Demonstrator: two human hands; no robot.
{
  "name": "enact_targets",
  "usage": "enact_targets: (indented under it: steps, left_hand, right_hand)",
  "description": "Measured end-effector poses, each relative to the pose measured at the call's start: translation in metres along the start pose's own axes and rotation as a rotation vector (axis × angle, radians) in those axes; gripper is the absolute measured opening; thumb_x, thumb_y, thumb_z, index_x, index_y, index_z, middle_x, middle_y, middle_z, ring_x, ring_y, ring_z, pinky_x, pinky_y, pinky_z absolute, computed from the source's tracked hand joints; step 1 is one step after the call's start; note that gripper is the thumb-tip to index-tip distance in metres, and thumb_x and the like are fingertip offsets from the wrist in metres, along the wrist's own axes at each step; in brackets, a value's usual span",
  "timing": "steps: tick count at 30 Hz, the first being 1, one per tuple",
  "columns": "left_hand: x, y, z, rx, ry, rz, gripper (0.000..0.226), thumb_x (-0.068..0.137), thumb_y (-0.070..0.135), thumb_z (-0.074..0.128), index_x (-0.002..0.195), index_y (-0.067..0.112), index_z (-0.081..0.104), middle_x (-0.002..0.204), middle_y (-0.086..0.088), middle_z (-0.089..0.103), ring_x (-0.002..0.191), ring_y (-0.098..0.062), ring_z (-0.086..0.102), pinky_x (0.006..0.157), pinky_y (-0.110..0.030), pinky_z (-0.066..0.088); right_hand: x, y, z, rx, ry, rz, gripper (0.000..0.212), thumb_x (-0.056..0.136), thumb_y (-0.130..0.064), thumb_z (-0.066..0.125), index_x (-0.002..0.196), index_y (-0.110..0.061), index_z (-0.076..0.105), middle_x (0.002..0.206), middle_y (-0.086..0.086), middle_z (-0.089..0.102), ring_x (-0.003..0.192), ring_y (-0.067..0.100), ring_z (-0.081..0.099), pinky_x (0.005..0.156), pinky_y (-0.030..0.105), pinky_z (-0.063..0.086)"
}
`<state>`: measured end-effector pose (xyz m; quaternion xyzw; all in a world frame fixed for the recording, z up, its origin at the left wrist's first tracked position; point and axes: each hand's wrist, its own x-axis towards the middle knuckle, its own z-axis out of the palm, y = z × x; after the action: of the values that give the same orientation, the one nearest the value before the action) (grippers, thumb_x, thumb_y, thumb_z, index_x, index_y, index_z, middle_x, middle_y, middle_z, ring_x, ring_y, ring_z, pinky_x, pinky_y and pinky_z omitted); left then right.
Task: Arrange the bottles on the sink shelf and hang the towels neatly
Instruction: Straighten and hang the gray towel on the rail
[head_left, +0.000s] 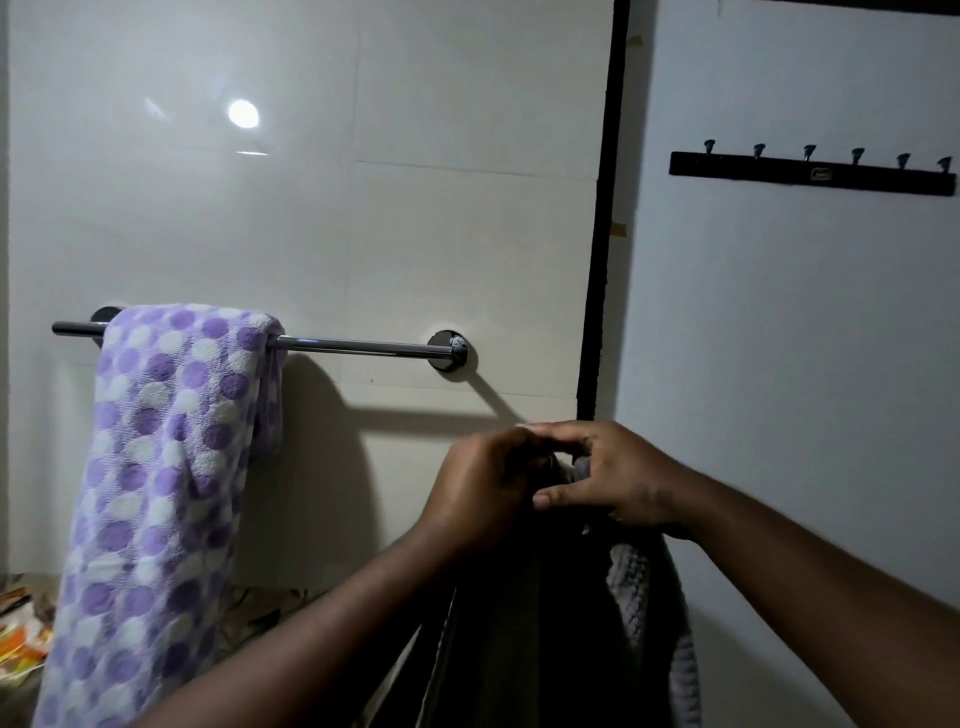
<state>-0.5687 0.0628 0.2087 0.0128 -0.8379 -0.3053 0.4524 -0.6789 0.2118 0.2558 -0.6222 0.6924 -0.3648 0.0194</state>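
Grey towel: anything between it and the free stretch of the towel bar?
Nothing visible. Both hands, left hand and right hand, hold the grey towel below the bar; the purple dotted towel covers only its left part.

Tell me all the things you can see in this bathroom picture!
spotted towel: one, purple and white, draped over the left end of the rail
towel rail: one, chrome, on the tiled wall
grey towel: one, hanging from both hands, lower right
hook rack: one, black, six empty hooks, upper right wall
left hand: gripping the grey towel's top
right hand: gripping it alongside
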Motion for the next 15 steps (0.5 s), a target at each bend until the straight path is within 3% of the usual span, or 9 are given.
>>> enact_targets:
  steps: [3,8,12,15]
  left_hand:
    - [0.003,0.002,0.0,0.011,0.048,-0.024,0.015,0.086,0.014,0.074,0.093,0.027,0.073,0.082,0.012,0.079,0.074,0.005,0.072,0.064,-0.021,0.055]
    - [-0.008,-0.007,-0.003,0.017,0.004,-0.096,0.023,0.09,0.029,0.074,0.094,0.031,0.051,0.077,0.001,0.075,0.063,-0.013,0.068,0.052,-0.028,0.049]
    - [-0.019,-0.019,-0.004,0.24,-0.085,-0.177,0.007,0.092,0.03,0.065,0.089,0.026,0.06,0.083,0.007,0.069,0.077,-0.016,0.065,0.066,-0.036,0.051]
    - [-0.02,-0.016,-0.006,0.209,-0.038,-0.123,0.005,0.092,0.023,0.06,0.089,0.027,0.059,0.085,0.007,0.069,0.082,-0.019,0.065,0.07,-0.038,0.052]
  right_hand:
    - [-0.001,0.004,0.006,0.14,-0.016,0.036,0.061,0.08,-0.015,0.085,0.136,-0.023,0.062,0.127,-0.014,0.069,0.121,-0.005,0.061,0.104,0.014,0.046]
    - [-0.003,0.017,0.008,-0.089,0.195,0.092,0.017,0.086,-0.034,0.077,0.102,-0.027,0.077,0.099,-0.014,0.076,0.097,-0.002,0.069,0.093,0.028,0.053]
    - [-0.005,0.024,0.008,-0.056,0.333,0.148,0.01,0.089,-0.033,0.074,0.092,-0.023,0.072,0.09,-0.005,0.074,0.09,0.015,0.07,0.084,0.031,0.052]
    - [-0.007,0.021,0.01,-0.159,0.269,0.182,0.014,0.088,-0.031,0.072,0.101,-0.033,0.067,0.086,-0.001,0.072,0.077,0.021,0.07,0.077,0.034,0.056]
